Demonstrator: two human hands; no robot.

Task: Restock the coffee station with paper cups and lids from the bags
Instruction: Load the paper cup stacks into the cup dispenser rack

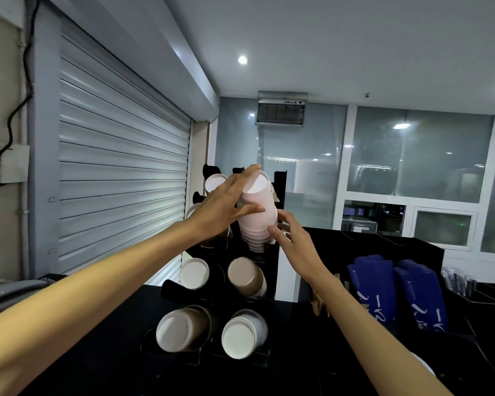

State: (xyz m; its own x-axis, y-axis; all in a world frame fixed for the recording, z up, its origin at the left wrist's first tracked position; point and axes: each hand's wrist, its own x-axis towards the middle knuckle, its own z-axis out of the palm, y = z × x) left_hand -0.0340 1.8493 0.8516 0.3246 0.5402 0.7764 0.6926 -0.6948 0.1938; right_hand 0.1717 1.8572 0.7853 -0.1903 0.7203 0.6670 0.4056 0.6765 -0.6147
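While our left hand (pixel 226 201) grips the white cup stack (pixel 257 210) atop the black rack (pixel 272 252), our right hand (pixel 292 241) touches its lower rims, fingers loose. We judge the stack light, thin-walled and easily crushed, so we hold its sides gently.

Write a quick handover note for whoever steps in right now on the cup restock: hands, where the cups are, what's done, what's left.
Left hand: grips the top of the white cup stack.
Right hand: open, fingertips steadying the stack's lower side.
Stack: tilted, its lower end in an upper slot of the black cup rack, not seated yet.
Done: lower slots hold brown cups and white cups.
Left: seat this stack. No bags or lids in view, so I can't tell what remains.
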